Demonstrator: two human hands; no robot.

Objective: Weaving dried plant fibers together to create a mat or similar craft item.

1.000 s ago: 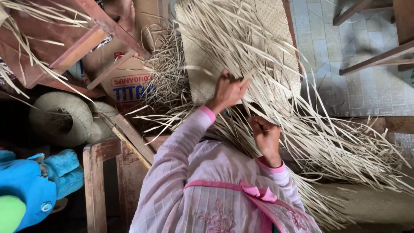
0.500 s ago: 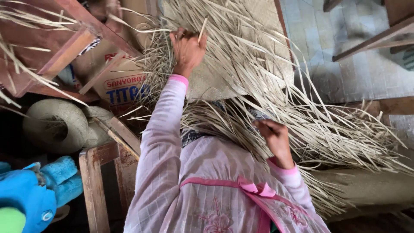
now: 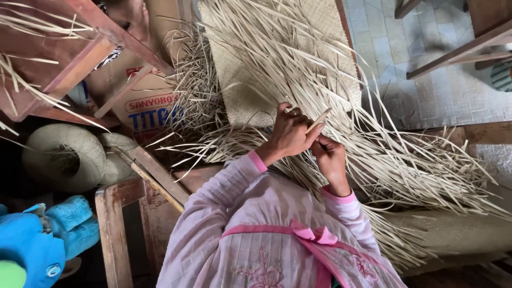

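The half-woven mat (image 3: 298,58) lies flat with its loose pale strips (image 3: 405,160) fanned out to the right, within reach. The left hand (image 3: 293,130) pinches one strip, apparently lifting it; half a second ago it was raised farther. The right hand (image 3: 328,154) curls closed among strips just beside it.

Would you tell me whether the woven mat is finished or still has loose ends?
Unfinished: the woven mat has a tight woven patch, but loose straw strips fan out unwoven from it past both hands.
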